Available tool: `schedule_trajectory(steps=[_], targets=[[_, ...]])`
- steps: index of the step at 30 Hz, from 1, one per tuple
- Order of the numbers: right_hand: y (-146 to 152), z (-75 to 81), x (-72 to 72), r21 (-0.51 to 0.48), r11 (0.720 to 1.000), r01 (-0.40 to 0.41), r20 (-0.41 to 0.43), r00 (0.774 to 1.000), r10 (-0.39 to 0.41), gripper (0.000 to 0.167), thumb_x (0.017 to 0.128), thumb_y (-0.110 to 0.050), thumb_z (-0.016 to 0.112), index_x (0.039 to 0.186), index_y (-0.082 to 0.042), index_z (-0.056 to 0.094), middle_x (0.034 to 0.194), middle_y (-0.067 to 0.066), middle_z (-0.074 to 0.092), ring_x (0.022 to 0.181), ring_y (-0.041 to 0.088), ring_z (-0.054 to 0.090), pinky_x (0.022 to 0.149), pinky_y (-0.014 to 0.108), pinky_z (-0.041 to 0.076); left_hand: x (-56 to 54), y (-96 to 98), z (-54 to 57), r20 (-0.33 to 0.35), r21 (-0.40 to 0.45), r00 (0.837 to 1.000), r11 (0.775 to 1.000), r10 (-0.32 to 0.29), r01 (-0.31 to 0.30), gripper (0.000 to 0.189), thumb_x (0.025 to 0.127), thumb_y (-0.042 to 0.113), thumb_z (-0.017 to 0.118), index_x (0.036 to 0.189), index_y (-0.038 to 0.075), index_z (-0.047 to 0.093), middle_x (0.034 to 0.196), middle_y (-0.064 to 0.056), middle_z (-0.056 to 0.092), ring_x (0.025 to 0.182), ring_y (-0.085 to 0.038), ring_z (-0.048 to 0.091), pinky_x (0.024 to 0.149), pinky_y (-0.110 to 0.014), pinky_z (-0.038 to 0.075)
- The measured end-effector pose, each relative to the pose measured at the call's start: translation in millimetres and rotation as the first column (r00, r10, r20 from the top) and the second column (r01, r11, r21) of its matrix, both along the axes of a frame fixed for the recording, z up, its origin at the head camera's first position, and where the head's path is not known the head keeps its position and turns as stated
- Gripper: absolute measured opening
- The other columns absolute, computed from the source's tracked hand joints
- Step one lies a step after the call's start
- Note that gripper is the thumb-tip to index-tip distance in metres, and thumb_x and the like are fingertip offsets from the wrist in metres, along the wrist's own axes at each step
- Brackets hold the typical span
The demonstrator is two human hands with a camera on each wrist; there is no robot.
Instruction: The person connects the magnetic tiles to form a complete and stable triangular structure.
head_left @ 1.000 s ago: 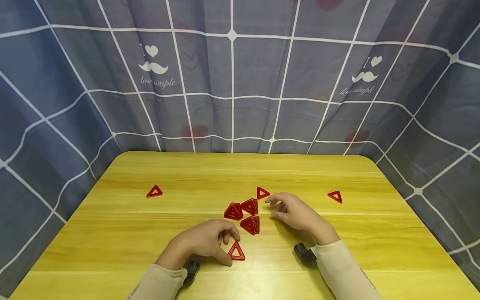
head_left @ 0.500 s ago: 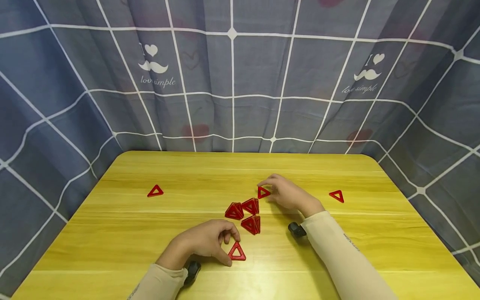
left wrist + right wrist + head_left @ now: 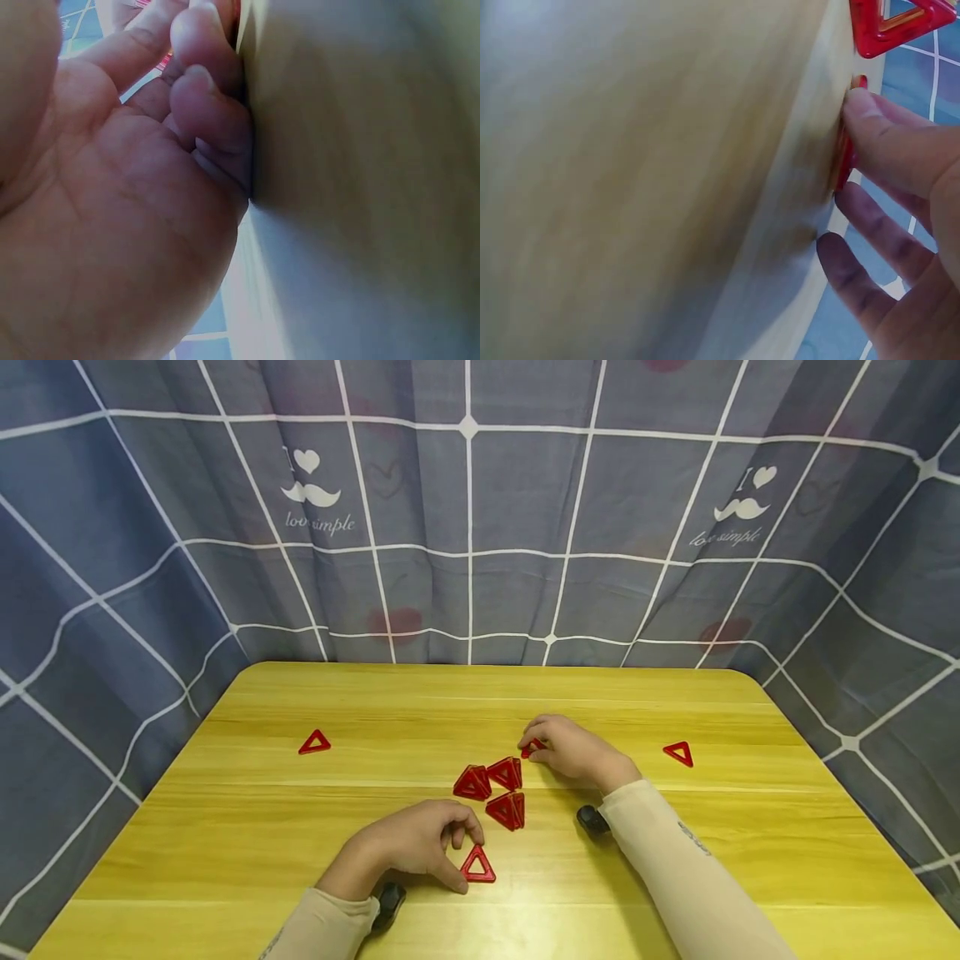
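Note:
Near the front middle of the table, my left hand (image 3: 412, 843) holds a red open-centred triangle tile (image 3: 487, 875), thumb at its left corner and index finger at its top. The left wrist view mostly shows the palm and curled fingers (image 3: 206, 112) resting on the tabletop. Farther back, my right hand (image 3: 573, 752) pinches another red triangle tile (image 3: 845, 161) lying flat, partly covered by the fingers. Between the hands stand three small pyramid-like groups of red triangle tiles: a left one (image 3: 472, 783), a back one (image 3: 505, 772) and a front one (image 3: 506, 811).
Single red triangle tiles lie at the far left (image 3: 315, 742) and far right (image 3: 678, 753) of the yellow wood-grain table (image 3: 187, 860). A grey-blue gridded curtain (image 3: 510, 510) hangs behind the table and along both sides.
My right hand has reached away from me to the loose triangle tile beside the back group and brought thumb and fingers together on it. The left hand stays at its tile.

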State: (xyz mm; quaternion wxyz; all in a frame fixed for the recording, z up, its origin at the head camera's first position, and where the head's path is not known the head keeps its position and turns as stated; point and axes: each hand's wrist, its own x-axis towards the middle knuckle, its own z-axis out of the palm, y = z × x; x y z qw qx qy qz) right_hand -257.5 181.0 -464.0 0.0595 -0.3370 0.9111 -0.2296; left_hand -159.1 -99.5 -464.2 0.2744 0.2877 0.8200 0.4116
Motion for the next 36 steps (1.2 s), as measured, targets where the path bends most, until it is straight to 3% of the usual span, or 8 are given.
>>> schedule_trajectory(steps=[6,13,17,29,36], targets=[[5.4,-3.4,4.7,-0.052,0.998,0.02,-0.012,1.0,-0.021,0.011,0.097,-0.007,0.068,0.108,-0.005,0.069,0.102,0.002,0.067,0.099,0.021,0.061,0.093,0.042,0.049,1.1,0.5,-1.3,-0.019,-0.012,1.0,1.0,-0.007,0.007,0.04,0.071,0.013,0.094,0.101,0.021,0.068,0.085,-0.002,0.051,0.071,-0.012,0.043,0.064,-0.026,0.039],[11.6,-1.5,15.3,-0.121,0.98,0.159,0.089,0.985,-0.149,0.018,0.099,-0.017,0.067,0.115,-0.008,0.067,0.106,-0.002,0.066,0.096,0.017,0.061,0.089,0.041,0.05,0.9,1.5,-3.4,-0.022,-0.012,0.999,1.0,-0.024,0.024,0.038,0.073,0.014,0.092,0.102,0.022,0.068,0.084,0.0,0.048,0.075,-0.011,0.042,0.066,-0.026,0.038],[15.5,4.8,25.8,-0.177,0.966,0.188,0.108,0.979,-0.17,0.026,0.1,-0.018,0.065,0.122,-0.004,0.066,0.111,0.001,0.067,0.099,0.019,0.063,0.089,0.041,0.051,0.8,1.8,-3.1,-0.028,-0.019,0.999,1.0,-0.025,0.025,0.038,0.073,0.016,0.092,0.102,0.022,0.068,0.085,0.0,0.049,0.076,-0.011,0.043,0.067,-0.027,0.038],[12.1,4.7,67.3,-0.34,0.936,0.092,0.089,0.994,-0.065,0.025,0.098,-0.02,0.069,0.117,-0.004,0.068,0.114,0.005,0.068,0.097,0.016,0.066,0.09,0.04,0.052,1.2,2.6,-1.3,-0.031,-0.007,0.999,1.0,-0.021,0.021,0.04,0.075,0.015,0.091,0.105,0.019,0.066,0.084,-0.003,0.049,0.072,-0.013,0.043,0.064,-0.028,0.038],[5.1,3.7,86.0,-0.345,0.938,0.04,0.151,0.988,0.014,0.023,0.097,-0.022,0.07,0.116,-0.009,0.07,0.107,-0.004,0.068,0.09,0.01,0.066,0.086,0.035,0.053,-0.2,1.9,-2.6,-0.044,-0.021,0.999,1.0,-0.02,0.019,0.039,0.076,0.018,0.091,0.105,0.02,0.066,0.085,-0.001,0.05,0.072,-0.011,0.044,0.065,-0.027,0.039]])
